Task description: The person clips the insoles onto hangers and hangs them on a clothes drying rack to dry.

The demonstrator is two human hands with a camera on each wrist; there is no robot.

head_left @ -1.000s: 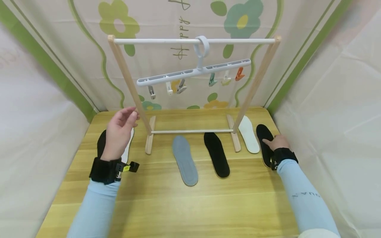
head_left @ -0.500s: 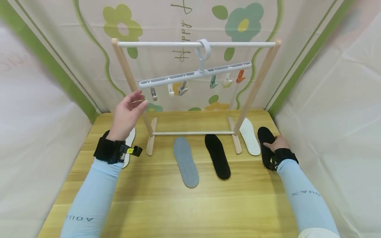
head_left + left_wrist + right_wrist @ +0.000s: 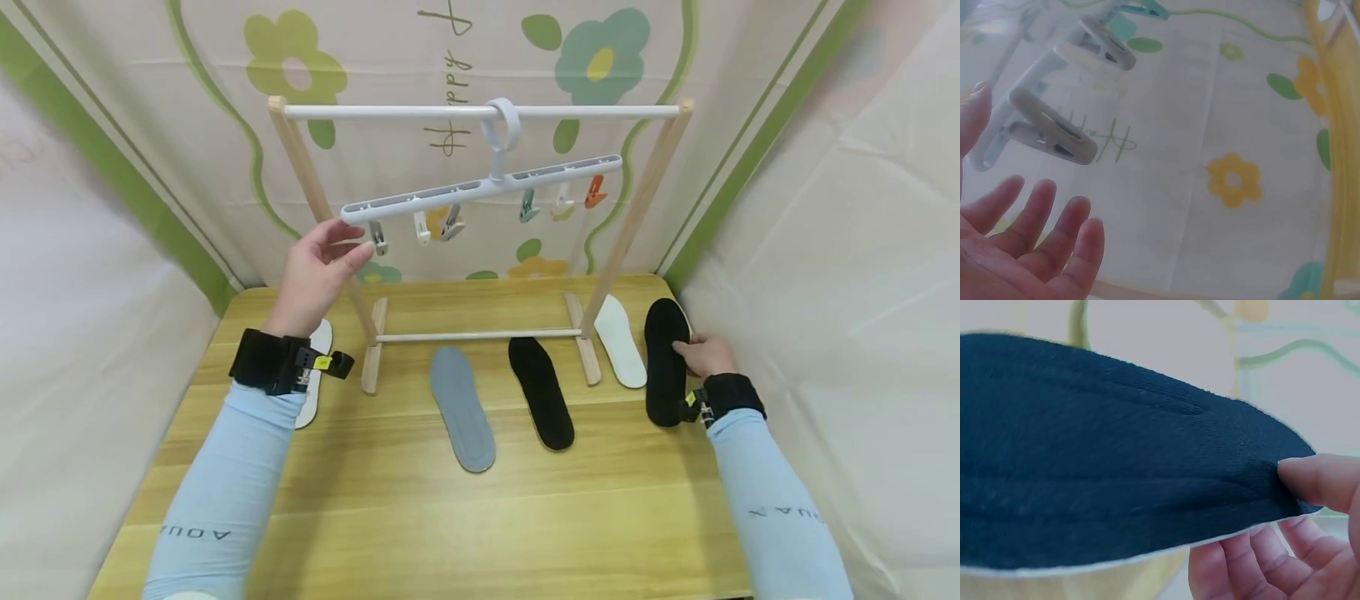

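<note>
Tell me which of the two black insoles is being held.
The black insole at the far right, beside the white insole: the right hand pinches its edge. The other black insole lies untouched beside the grey insole.

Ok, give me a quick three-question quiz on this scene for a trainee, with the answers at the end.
1. True or false: the right hand pinches a black insole.
2. Which insole lies just right of the rack's right foot? A grey, B white, C black.
3. Fill in: the left hand is raised, open, by the ____ end of the hanger.

Key
1. True: in the right wrist view the thumb lies on top and the fingers below.
2. B, the white insole.
3. Left, close to the grey clip, holding nothing.
</note>
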